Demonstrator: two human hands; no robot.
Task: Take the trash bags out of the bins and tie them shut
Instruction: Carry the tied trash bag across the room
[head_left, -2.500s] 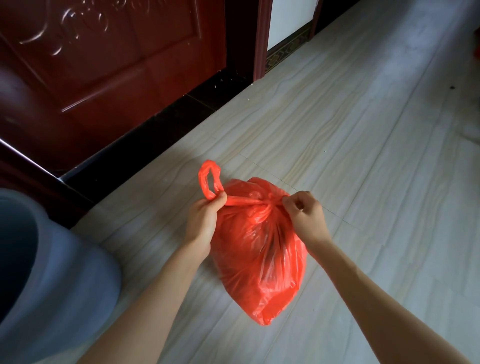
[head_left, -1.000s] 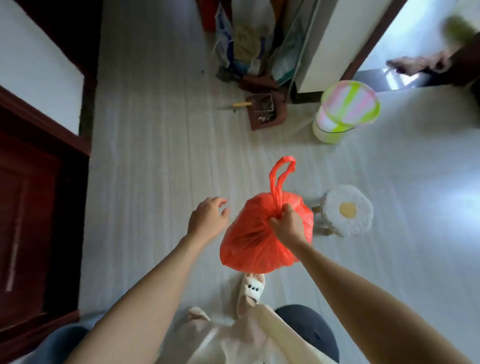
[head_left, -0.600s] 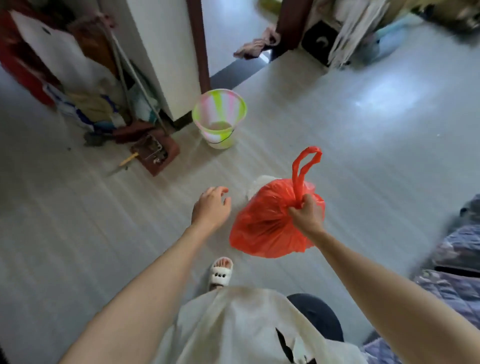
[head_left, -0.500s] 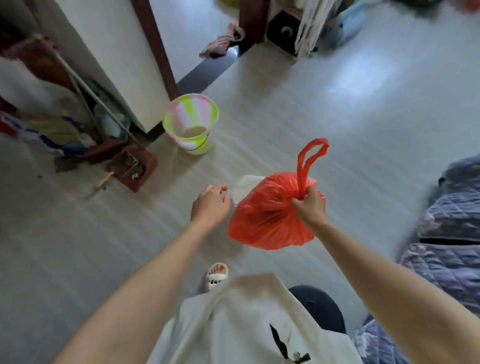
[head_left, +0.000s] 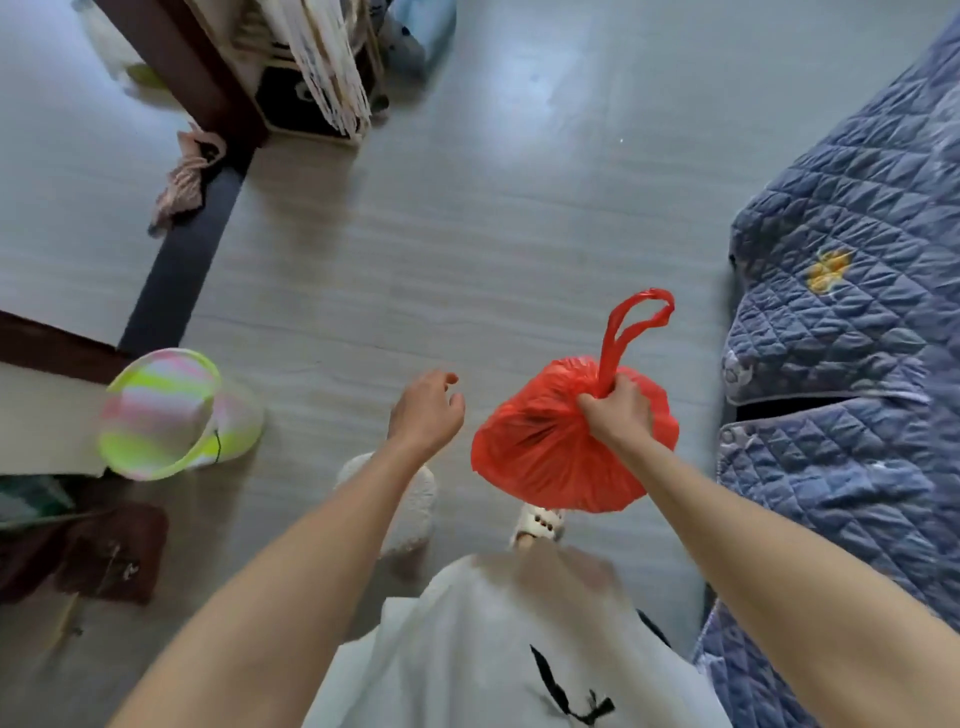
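Now, L to R as I see it:
bin (head_left: 171, 413): striped, far L on floor, tipped.
left hand (head_left: 425, 413): free, fingers loosely curled, grips nothing.
red bag (head_left: 545, 447): just R of it, airborne, loop pointing up-away.
right hand (head_left: 618, 413): fist clamped on bag neck; nearer hand.

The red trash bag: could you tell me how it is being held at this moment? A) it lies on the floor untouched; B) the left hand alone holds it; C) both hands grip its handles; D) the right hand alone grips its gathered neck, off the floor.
D: the right hand grips the gathered neck of the red trash bag, which hangs above the floor, while the left hand is apart from it and holds nothing.
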